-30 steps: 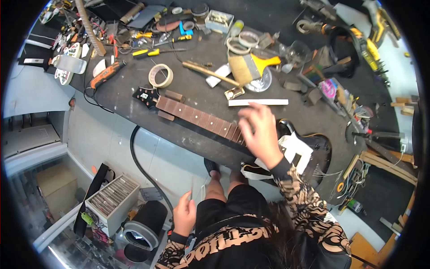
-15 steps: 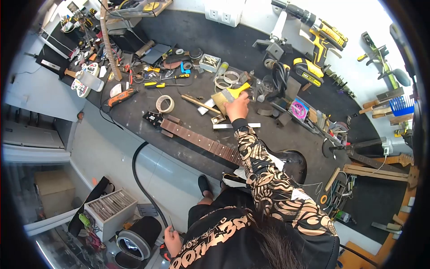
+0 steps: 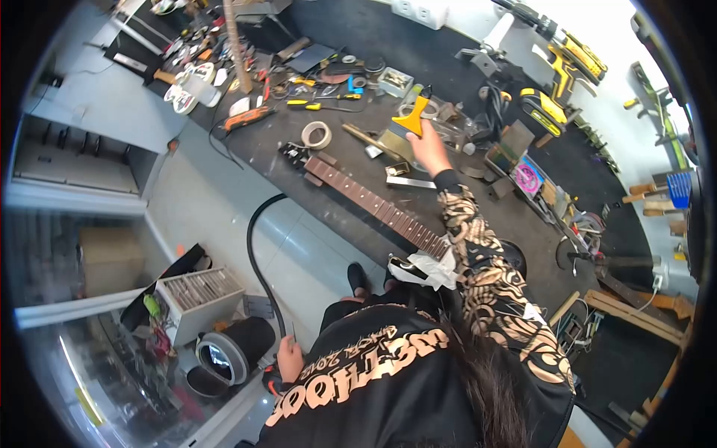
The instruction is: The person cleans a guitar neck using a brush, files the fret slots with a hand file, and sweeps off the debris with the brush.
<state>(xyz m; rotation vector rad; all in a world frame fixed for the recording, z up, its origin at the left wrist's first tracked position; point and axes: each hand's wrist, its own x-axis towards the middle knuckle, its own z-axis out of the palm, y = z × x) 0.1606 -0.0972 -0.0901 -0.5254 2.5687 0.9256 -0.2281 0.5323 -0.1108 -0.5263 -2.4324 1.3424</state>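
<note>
My right hand (image 3: pixel 429 149) is closed around a paintbrush (image 3: pixel 413 118) with a yellow handle, reaching over the dark workbench. The brush handle points up and its pale bristles face the bench's middle. Beside it lie a wooden stick (image 3: pixel 371 140) and a metal straightedge (image 3: pixel 412 182). An electric guitar's fretted neck (image 3: pixel 373 205) stretches across the bench edge below my right forearm, with white paper (image 3: pixel 432 270) near its body end. Low at my side, my left hand (image 3: pixel 290 360) is curled closed beside a black hose (image 3: pixel 258 257); I cannot tell what it grips.
Masking tape (image 3: pixel 317 135), an orange tool (image 3: pixel 249 118) and a yellow screwdriver (image 3: pixel 305 105) lie on the bench. A yellow cordless drill (image 3: pixel 564 75) is at the back right. On the floor side stand a black canister (image 3: pixel 250 340) and a white box (image 3: pixel 198 295).
The view has turned, shifting the bench rightward and up. My right hand has tilted the brush so its handle stands more upright. My left hand stays low and closed.
</note>
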